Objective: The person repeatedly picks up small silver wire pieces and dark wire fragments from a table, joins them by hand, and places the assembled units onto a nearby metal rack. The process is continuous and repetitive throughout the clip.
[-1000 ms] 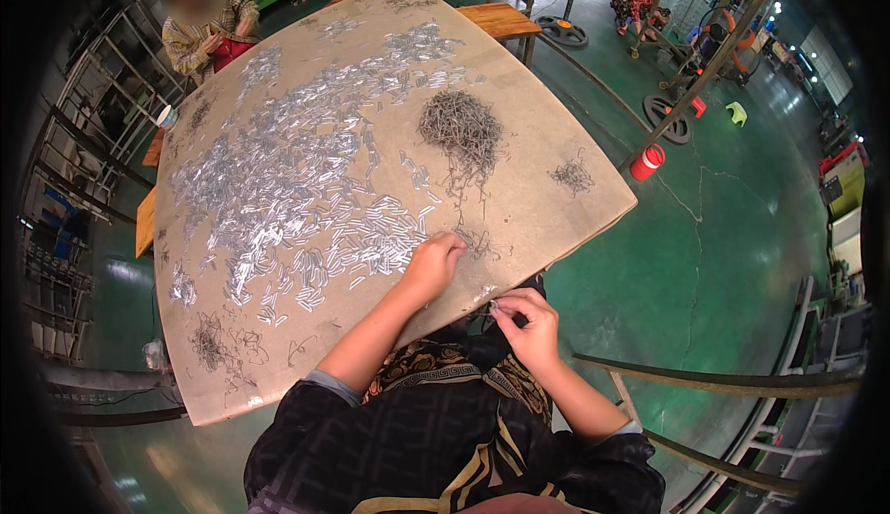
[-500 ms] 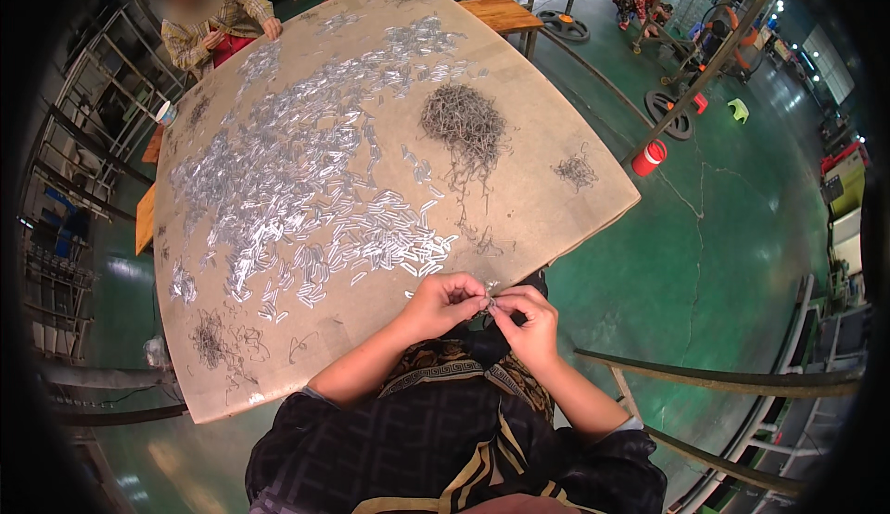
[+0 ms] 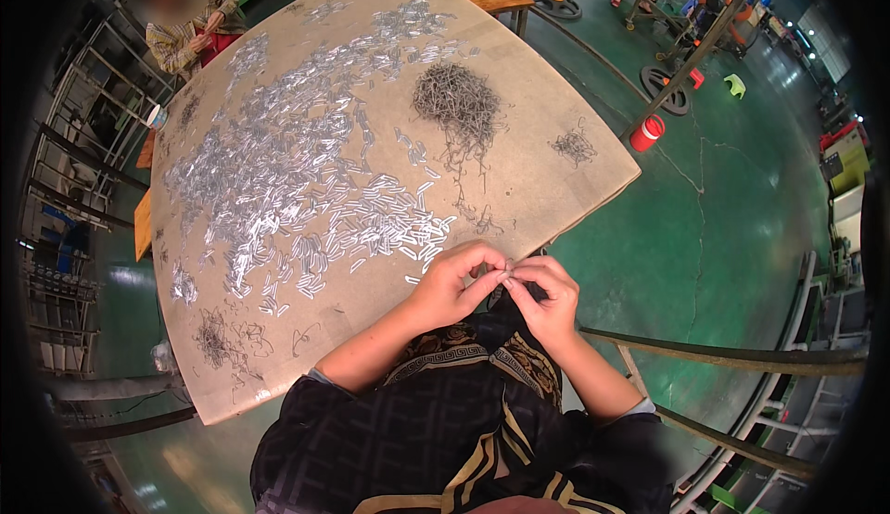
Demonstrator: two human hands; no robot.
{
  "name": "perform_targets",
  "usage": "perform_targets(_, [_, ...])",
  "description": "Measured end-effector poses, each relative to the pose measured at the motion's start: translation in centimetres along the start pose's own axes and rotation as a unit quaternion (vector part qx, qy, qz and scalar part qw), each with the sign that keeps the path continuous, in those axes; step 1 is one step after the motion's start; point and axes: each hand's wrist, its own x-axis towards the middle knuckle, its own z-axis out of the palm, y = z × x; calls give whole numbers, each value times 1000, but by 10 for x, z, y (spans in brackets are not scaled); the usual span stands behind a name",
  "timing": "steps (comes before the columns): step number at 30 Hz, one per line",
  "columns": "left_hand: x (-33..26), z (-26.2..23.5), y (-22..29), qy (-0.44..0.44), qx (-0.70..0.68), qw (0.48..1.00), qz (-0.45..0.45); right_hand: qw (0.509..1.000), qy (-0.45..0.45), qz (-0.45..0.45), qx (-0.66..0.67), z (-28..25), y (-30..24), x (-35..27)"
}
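Note:
Fingertip to fingertip, my left hand (image 3: 456, 282) and my right hand (image 3: 549, 297) meet just over the near edge of the table. Both are closed in a pinch on something small and greyish, mostly hidden by the fingers. Short, shiny silver pieces (image 3: 394, 222) lie loose on the brown tabletop (image 3: 542, 101), the nearest of them just beyond my left hand. Farther off, toward the table's right side, is a tangled heap of dark grey bent wire pieces (image 3: 454, 101), with strays trailing toward me.
Smaller clumps of dark wire (image 3: 573, 147) (image 3: 215, 340) lie near the right corner and near left. Another person (image 3: 190, 27) works at the far left edge. A red bucket (image 3: 647, 132) stands on the green floor beyond the right corner. Metal rails (image 3: 714, 352) run at my right.
My hands have shifted slightly up and to the right, still pinched together. The view has moved a little. Across the table, the other person's hands have come closer together.

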Motion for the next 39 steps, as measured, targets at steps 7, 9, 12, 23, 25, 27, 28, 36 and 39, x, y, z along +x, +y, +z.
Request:
perform_targets(7, [0,-3,6,8,33,997,68,995,-34,-62,74,-6,3,8])
perform_targets(9, [-5,-5,12,1,45,995,85,994,-37,-54,84,-7,17,10])
perform_targets(12, [-17,0,6,5,54,989,136,997,-57,45,36,12,32,12])
perform_targets(23, [-60,19,-16,-27,104,983,146,934,-280,-186,-121,97,84,12])
perform_targets(25, [-61,19,-16,-29,103,983,149,921,-295,-217,-133,99,84,15])
perform_targets(27, [-61,18,-15,-32,103,983,150,910,-306,-239,-146,97,83,18])
perform_targets(28, [-61,19,-15,-30,102,983,147,909,-317,-228,-148,99,84,19])
perform_targets(36, [-55,19,-15,-20,84,988,129,959,-262,105,23,67,52,22])
perform_targets(39, [-52,20,-17,-7,87,989,123,928,-195,268,172,38,60,16])
